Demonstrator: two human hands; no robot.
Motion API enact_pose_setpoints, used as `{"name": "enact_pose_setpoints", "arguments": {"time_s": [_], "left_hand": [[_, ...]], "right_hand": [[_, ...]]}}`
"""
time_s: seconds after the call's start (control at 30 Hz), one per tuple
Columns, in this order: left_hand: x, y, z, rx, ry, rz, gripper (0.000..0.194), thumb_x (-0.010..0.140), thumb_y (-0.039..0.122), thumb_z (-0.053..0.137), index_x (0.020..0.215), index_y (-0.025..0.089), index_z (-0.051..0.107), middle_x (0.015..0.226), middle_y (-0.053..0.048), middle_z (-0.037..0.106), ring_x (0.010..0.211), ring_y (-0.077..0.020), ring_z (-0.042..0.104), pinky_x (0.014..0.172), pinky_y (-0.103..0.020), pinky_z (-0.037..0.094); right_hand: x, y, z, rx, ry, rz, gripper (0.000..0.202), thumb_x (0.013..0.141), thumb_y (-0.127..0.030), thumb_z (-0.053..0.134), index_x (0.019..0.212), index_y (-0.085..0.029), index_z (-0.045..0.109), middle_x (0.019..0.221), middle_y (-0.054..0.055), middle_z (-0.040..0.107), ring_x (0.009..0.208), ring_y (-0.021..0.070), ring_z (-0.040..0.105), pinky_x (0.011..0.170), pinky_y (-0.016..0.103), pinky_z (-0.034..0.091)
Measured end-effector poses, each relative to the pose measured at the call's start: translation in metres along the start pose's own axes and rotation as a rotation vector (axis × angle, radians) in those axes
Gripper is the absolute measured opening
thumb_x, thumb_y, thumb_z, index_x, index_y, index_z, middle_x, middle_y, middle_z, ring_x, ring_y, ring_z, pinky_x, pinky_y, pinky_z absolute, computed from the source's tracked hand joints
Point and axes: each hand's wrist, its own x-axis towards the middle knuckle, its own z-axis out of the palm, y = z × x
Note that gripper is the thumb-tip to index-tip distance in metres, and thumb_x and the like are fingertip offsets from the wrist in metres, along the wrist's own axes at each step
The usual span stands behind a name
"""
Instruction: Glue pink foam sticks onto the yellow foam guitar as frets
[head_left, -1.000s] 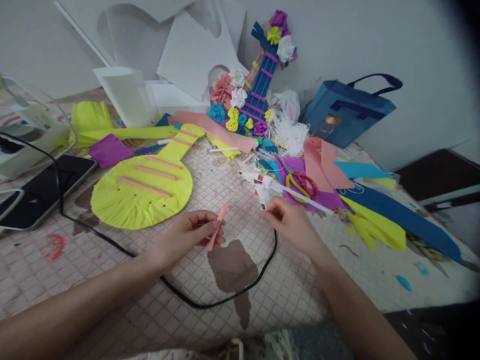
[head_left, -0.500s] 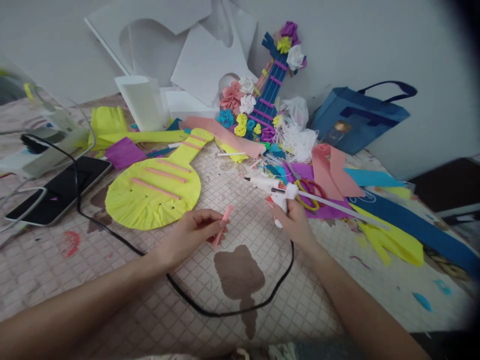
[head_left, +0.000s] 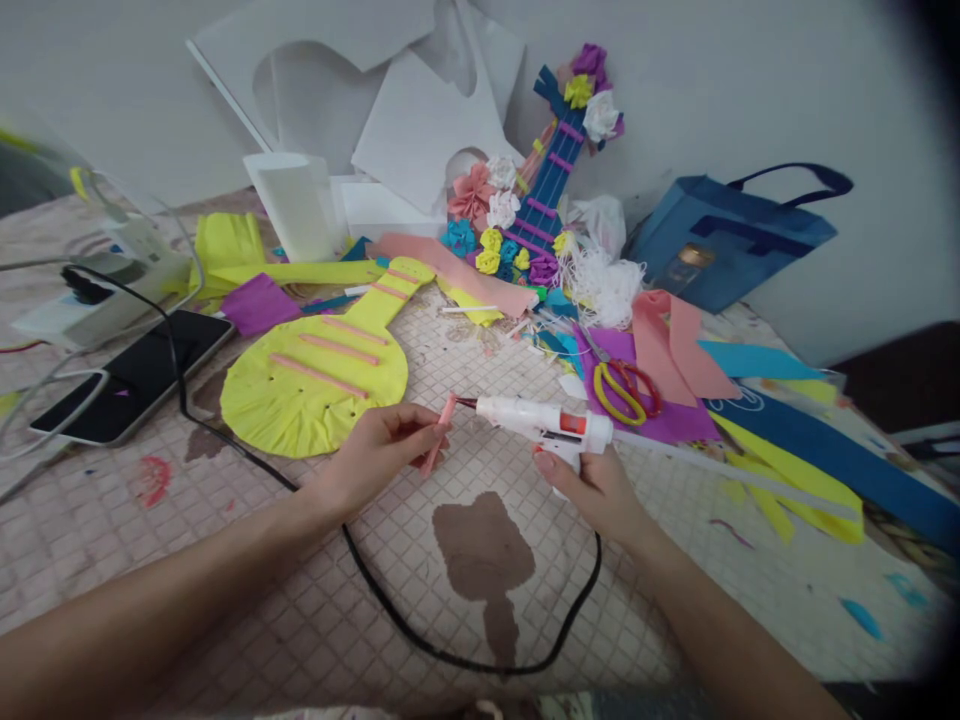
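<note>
Between the fingertips of my left hand (head_left: 394, 445) is a short pink paper-wrapped strip (head_left: 440, 432), tilted upward. My right hand (head_left: 600, 490) is wrapped round the handle of a white glue gun (head_left: 536, 420), its dark nozzle at the upper end of the strip. A long glue stick (head_left: 720, 462) runs out of the gun's back end. Just beyond my left hand lies a flat yellow guitar-shaped piece (head_left: 315, 400) with pink strips across its body and neck.
A black cord (head_left: 382, 600) loops over the table below my hands. Scissors (head_left: 622, 385) lie on purple paper at the right. A phone (head_left: 135, 380) and a power strip (head_left: 97, 300) are at the left. Behind stand a flower-covered blue guitar (head_left: 551, 190) and a blue bag (head_left: 727, 240).
The glue gun has come left and levelled, bringing its nozzle to the pink strip's upper end. My left hand has shifted slightly left, still holding the strip. The view has shifted a little.
</note>
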Motion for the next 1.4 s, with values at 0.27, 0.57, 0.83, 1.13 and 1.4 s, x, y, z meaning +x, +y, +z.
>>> {"name": "enact_pose_setpoints", "arguments": {"time_s": [0.27,0.57,0.83,1.13,1.4], "left_hand": [[0.000,-0.002,-0.001,0.004,-0.014,0.010,0.024,0.079,0.037,0.062,0.077,0.013,0.061,0.059,0.000,0.060,0.054,-0.0103,0.053,0.054,-0.023,0.043],[0.000,0.000,0.000,-0.021,0.000,0.009,0.024,0.078,0.037,0.063,0.076,0.013,0.061,0.060,0.000,0.060,0.053,-0.0102,0.053,0.054,-0.023,0.043],[0.000,0.001,-0.001,-0.058,0.005,-0.017,0.023,0.079,0.037,0.064,0.077,0.013,0.061,0.061,0.000,0.060,0.055,-0.0101,0.054,0.054,-0.022,0.044],[0.000,0.003,0.000,-0.117,0.027,-0.073,0.024,0.076,0.036,0.067,0.077,0.013,0.062,0.063,0.000,0.061,0.055,-0.0097,0.055,0.054,-0.022,0.045],[-0.004,-0.002,0.005,-0.210,-0.096,-0.178,0.026,0.075,0.038,0.068,0.076,0.012,0.062,0.064,0.000,0.061,0.058,-0.0094,0.055,0.057,-0.022,0.045]], "right_hand": [[0.001,0.004,0.001,-0.030,-0.029,-0.008,0.027,0.087,-0.039,0.049,0.067,-0.021,0.053,0.056,-0.001,0.044,0.056,0.0154,0.042,0.051,0.026,0.036],[0.002,0.001,-0.001,-0.070,-0.019,-0.010,0.024,0.086,-0.040,0.050,0.074,-0.021,0.056,0.056,0.000,0.047,0.055,0.0160,0.042,0.050,0.026,0.036],[0.002,0.004,-0.001,-0.064,-0.017,-0.010,0.025,0.085,-0.038,0.050,0.068,-0.021,0.055,0.055,0.000,0.046,0.053,0.0152,0.041,0.049,0.026,0.035],[0.001,0.000,0.001,0.057,0.052,0.067,0.029,0.085,-0.040,0.052,0.065,-0.020,0.051,0.057,-0.001,0.046,0.053,0.0125,0.042,0.047,0.025,0.035],[0.033,0.021,0.000,0.842,0.089,0.575,0.033,0.080,-0.051,0.056,0.080,-0.018,0.054,0.060,-0.002,0.051,0.048,0.0101,0.049,0.040,0.021,0.042]]}}
